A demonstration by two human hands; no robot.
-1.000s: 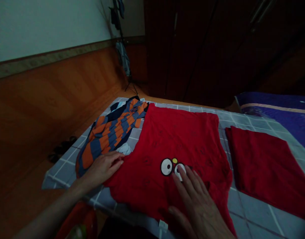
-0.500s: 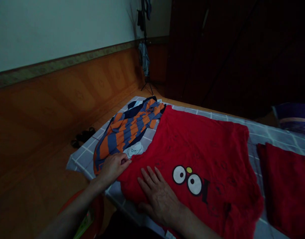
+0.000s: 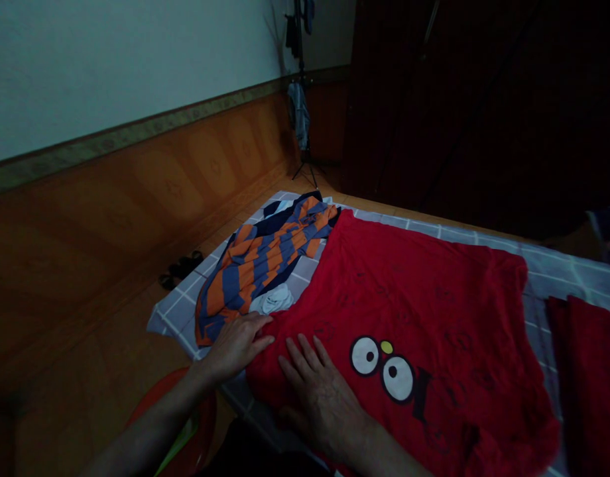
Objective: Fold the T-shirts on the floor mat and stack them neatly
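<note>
A red T-shirt (image 3: 399, 285) with two big cartoon eyes and a small yellow spot lies spread out in front of me. My right hand (image 3: 322, 391) rests flat on its near left part, fingers stretched out. At the shirt's left corner is my left hand (image 3: 241, 346), its thumb and fingertips touching the cloth with a gap between them. Just beyond that hand lies a bunched white cloth (image 3: 272, 299). Behind it is a crumpled orange and blue-grey striped garment (image 3: 265, 255).
A grey checked sheet (image 3: 178, 318) lies under the clothes. More red cloth (image 3: 596, 384) lies to the right. An orange-red tub (image 3: 205, 424) stands low by my left arm. Dark footwear (image 3: 183, 268) is on the floor, and a clothes stand (image 3: 301, 112) is in the far corner.
My left hand's fingers have uncurled at the shirt's corner. My right hand stays flat on the shirt. The whole view has shifted slightly, with the clothes appearing further right.
</note>
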